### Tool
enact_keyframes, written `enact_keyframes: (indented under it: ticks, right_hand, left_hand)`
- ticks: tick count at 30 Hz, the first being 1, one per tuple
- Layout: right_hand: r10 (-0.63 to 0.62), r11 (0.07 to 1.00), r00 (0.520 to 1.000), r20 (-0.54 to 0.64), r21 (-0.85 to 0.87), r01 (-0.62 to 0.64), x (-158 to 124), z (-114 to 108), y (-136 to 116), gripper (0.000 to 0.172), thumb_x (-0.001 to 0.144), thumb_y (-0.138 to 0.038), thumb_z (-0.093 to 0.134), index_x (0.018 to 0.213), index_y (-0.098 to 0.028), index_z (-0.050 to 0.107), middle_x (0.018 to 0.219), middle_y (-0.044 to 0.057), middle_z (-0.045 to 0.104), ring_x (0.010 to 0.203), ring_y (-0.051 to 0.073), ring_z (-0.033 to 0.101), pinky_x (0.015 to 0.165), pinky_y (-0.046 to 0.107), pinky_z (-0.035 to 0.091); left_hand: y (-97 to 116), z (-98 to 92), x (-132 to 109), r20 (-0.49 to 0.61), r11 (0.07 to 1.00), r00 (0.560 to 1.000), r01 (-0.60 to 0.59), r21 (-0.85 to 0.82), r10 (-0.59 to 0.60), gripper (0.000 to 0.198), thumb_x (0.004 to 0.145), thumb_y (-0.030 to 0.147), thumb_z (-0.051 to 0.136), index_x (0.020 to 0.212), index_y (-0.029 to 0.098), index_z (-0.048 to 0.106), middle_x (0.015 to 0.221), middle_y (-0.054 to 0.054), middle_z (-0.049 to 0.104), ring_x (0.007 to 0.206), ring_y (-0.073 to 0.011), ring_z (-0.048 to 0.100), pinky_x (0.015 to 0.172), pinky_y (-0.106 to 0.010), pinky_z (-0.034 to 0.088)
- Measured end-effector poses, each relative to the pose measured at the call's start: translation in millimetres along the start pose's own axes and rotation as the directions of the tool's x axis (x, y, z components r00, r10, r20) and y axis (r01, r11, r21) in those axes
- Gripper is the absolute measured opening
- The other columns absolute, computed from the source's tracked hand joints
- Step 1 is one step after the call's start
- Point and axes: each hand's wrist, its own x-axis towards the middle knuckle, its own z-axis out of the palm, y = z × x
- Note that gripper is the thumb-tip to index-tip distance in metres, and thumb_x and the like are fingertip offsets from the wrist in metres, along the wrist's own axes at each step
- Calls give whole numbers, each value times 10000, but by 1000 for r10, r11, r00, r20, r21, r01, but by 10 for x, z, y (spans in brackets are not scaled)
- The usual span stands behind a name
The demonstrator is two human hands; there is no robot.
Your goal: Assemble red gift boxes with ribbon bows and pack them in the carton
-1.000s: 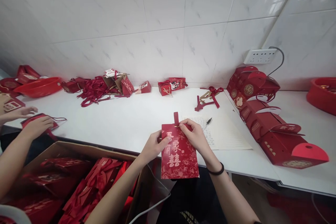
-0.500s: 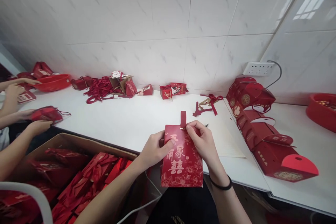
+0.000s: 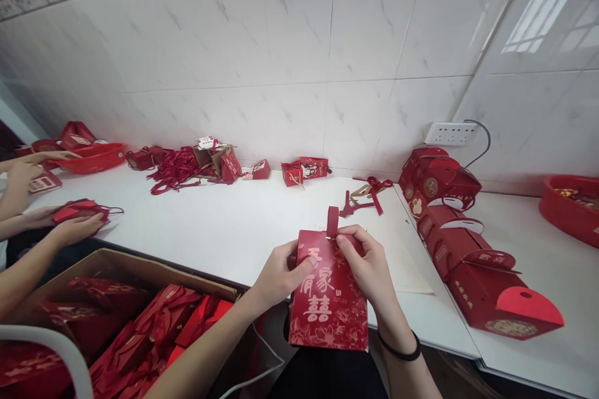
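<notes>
A red gift box [image 3: 330, 305] with pale lettering and flower prints is held up in front of me at the table's front edge. My left hand [image 3: 283, 271] grips its left side, thumb on the printed face and the other fingers hidden behind. At the top right corner, my right hand [image 3: 367, 262] pinches beside a dark red ribbon loop [image 3: 332, 221] that stands up from the box's top edge. The right fingers behind the box are partly hidden.
An open carton [image 3: 154, 271] full of red boxes stands at lower left. Folded red boxes [image 3: 486, 293] line the right side; loose ribbons [image 3: 369, 193] lie behind my hands. Two red basins [image 3: 93, 158] flank the table. At left, another person's hands [image 3: 70, 227] hold a red box.
The view has tilted slightly up, so the box and my hands sit a little lower and to the right. The ribbon loop now leans and curls somewhat more.
</notes>
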Motion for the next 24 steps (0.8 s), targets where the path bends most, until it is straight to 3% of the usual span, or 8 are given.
enact_keyframes:
  ticks: [8,11,14,17,18,19,21,24]
  right_hand:
    - [-5,1000,994,-107,-20,2,367,48,-68,227,755,-403,593,767,-178,625,767,21,629,726,189,568,678,274,452]
    - [-10,999,997,-71,39,13,557,165,-77,259,742,-428,598,769,-173,633,792,32,642,756,197,583,693,285,462]
    - [-41,998,999,-22,53,42,650,214,25,402,816,-499,505,1038,-181,612,940,60,648,841,206,599,728,308,476]
    - [19,983,999,-49,-183,-28,656,66,293,500,898,-500,330,1270,-185,437,1077,89,611,891,196,610,748,318,491]
    - [75,918,995,-72,-384,-97,645,-20,413,466,905,-468,322,1237,-171,456,1060,94,614,896,193,610,776,314,486]
    - [167,759,984,-67,-629,-171,628,-115,540,403,898,-450,347,1148,-183,516,1018,78,627,919,194,605,828,313,469]
    - [270,605,955,-126,-749,-270,573,-295,794,320,850,-383,440,981,-130,588,938,153,633,945,291,591,848,408,449]
    - [354,434,907,-228,-819,-375,445,-462,1097,372,830,-336,456,1032,-37,547,874,251,615,900,387,587,767,491,454]
  left_hand:
    - [-117,-192,-108,124,993,990,-56,-103,69,556,763,404,643,1231,186,435,1245,-112,540,1069,-241,558,906,-338,454]
    - [-101,-271,-173,40,992,999,6,-123,-1,555,739,370,679,1210,180,452,1239,-118,548,1024,-237,585,862,-327,474]
    - [-47,-320,-236,-81,950,991,74,-302,-103,487,710,386,694,1106,158,524,1128,-110,616,946,-229,616,810,-321,496]
    - [25,-350,-307,-66,745,948,200,-637,-312,412,730,460,619,996,149,574,956,-91,669,831,-222,642,732,-345,526]
    - [51,-354,-331,-33,642,928,230,-731,-370,396,745,473,582,972,148,582,908,-82,675,793,-217,648,709,-346,531]
    - [77,-355,-353,-3,549,912,244,-799,-410,380,761,472,550,954,147,587,870,-75,677,766,-211,653,697,-342,533]
    - [125,-340,-391,33,420,896,240,-875,-443,357,788,451,510,944,141,592,839,-68,676,748,-203,663,696,-321,533]
    - [175,-283,-422,60,326,894,224,-918,-444,350,797,422,514,984,137,587,882,-77,670,777,-200,668,671,-275,526]
